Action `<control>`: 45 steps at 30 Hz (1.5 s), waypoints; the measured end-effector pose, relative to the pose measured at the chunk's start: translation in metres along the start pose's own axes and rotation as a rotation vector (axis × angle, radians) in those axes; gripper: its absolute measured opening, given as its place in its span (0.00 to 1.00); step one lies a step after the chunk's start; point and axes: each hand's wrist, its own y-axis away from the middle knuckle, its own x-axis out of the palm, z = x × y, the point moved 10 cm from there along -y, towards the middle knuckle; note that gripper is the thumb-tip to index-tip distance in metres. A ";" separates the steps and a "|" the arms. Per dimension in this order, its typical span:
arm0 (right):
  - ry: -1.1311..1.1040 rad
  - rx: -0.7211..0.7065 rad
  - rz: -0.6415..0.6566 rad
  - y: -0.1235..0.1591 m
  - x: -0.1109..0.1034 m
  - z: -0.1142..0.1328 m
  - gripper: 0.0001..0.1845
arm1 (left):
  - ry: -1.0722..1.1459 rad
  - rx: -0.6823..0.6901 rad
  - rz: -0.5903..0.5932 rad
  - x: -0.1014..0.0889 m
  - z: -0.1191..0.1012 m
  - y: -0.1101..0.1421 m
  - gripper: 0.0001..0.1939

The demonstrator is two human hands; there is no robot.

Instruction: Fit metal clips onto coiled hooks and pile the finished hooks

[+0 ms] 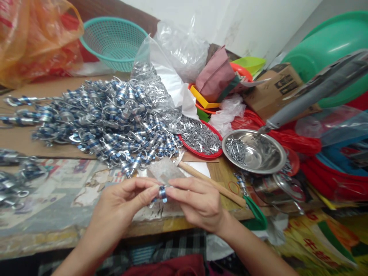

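Over the front edge of the workbench, a small blue-and-silver metal fitting is pinched between the fingertips of both my hands. My left hand grips it from the left with thumb and forefinger. From the right, my right hand closes its fingers on the same part, so much of it is covered. Just behind my hands lie a flat grey metal block and a hammer with a wooden handle. A large heap of similar blue-and-silver fittings with rings spreads behind them to the left.
A red dish of small metal strips and a steel bowl of pins stand right of the heap. A grey lever handle slants over the bowl. More fittings lie at left; a turquoise basket sits at the back.
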 end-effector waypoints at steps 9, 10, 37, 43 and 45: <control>-0.222 0.375 0.077 0.004 0.009 -0.031 0.06 | 0.297 -0.121 -0.009 0.014 0.026 0.008 0.29; -0.167 0.415 0.100 0.002 0.005 -0.044 0.06 | 0.299 -0.123 -0.015 0.014 0.027 0.006 0.29; 0.256 -0.099 0.164 -0.007 0.029 0.006 0.10 | 0.496 -0.263 0.211 0.037 0.034 -0.008 0.36; 0.318 0.051 0.184 0.005 0.031 0.000 0.14 | 0.497 -0.271 0.196 0.036 0.038 -0.008 0.35; 0.308 0.129 0.177 0.011 0.030 -0.004 0.16 | 0.506 -0.276 0.199 0.036 0.038 -0.008 0.35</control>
